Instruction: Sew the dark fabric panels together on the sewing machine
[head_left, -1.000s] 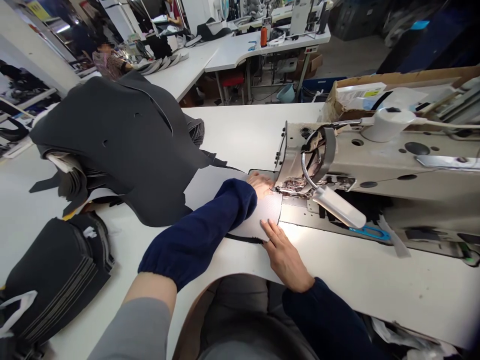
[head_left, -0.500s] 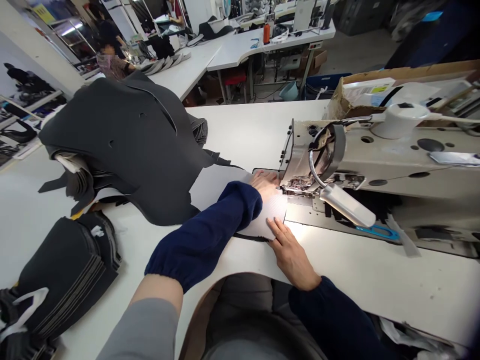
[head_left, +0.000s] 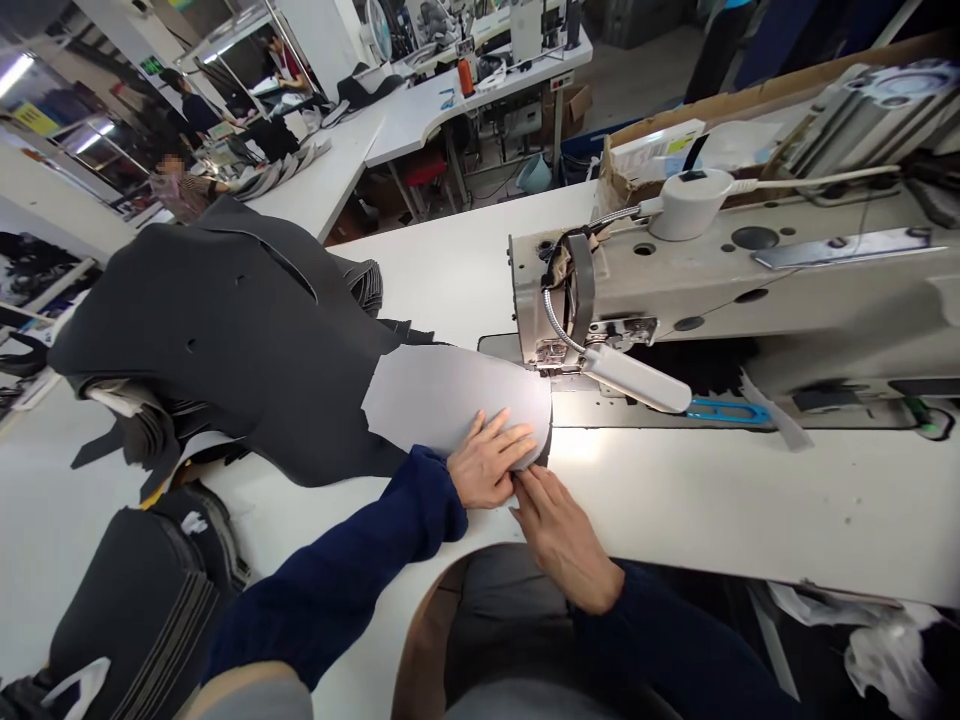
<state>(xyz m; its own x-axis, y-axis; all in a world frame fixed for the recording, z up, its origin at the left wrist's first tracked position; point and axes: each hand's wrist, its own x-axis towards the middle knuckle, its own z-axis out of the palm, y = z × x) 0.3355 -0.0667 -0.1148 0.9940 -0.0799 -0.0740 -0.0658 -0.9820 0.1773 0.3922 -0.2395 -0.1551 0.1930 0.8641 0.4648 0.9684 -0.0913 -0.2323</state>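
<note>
A light grey fabric panel (head_left: 442,390) lies flat, its right end beside the needle area of a sewing machine (head_left: 600,300). A dark layer shows under the panel's right edge. My left hand (head_left: 487,462) rests on the panel near its front edge, fingers spread. Just right of it, my right hand (head_left: 562,535) holds the panel's front right corner, fingers together; the fingertips are partly hidden at the edge. The panel's left end meets a large dark grey sheet (head_left: 225,310) draped over stacked pieces.
A stack of dark cut pieces (head_left: 127,600) sits at the lower left. A lamp (head_left: 637,378) lights the needle area, near a blue tool (head_left: 727,410). Behind the machine is a cardboard box (head_left: 611,175). People work at benches at the far left.
My left hand has come back from beside the needle to the panel's front edge, uncovering more of the panel. My right hand has closed on the corner. The view has turned right.
</note>
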